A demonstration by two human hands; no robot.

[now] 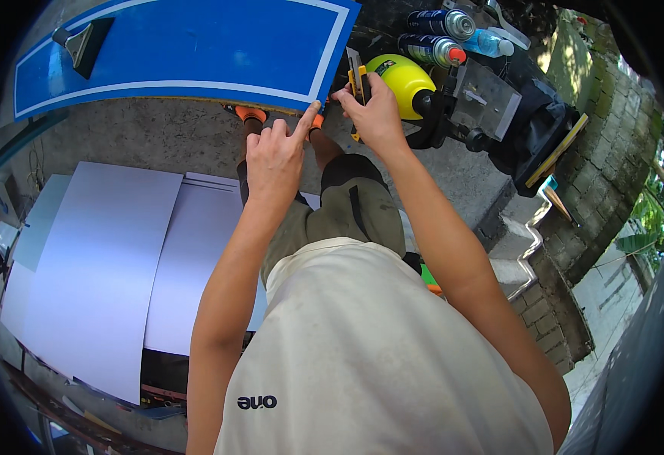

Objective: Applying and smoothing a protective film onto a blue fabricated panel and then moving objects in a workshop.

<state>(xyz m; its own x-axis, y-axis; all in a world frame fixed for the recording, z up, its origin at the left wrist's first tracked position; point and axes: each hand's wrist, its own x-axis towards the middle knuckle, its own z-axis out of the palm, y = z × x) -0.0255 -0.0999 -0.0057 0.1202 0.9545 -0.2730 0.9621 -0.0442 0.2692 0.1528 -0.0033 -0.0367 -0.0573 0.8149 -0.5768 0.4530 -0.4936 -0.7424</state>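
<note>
A blue sign board (195, 45) with a white border stripe stretches across the far left and middle. The stretched index finger of my left hand (275, 159) reaches the board's near right corner; its other fingers are bent, and no object shows in it. To the right of that corner, my right hand (377, 117) grips a yellow and black utility knife (361, 83) with its blade end pointing away from me. A squeegee (85, 47) with a dark blade rests on the board's left part.
Beside my right hand stands a yellow-green pump sprayer (400, 82) with a black head. Spray cans (440, 25) and a clear blue bottle (490, 42) lie beyond it. White sheets (104, 258) are stacked at left. Concrete steps (518, 243) are at right.
</note>
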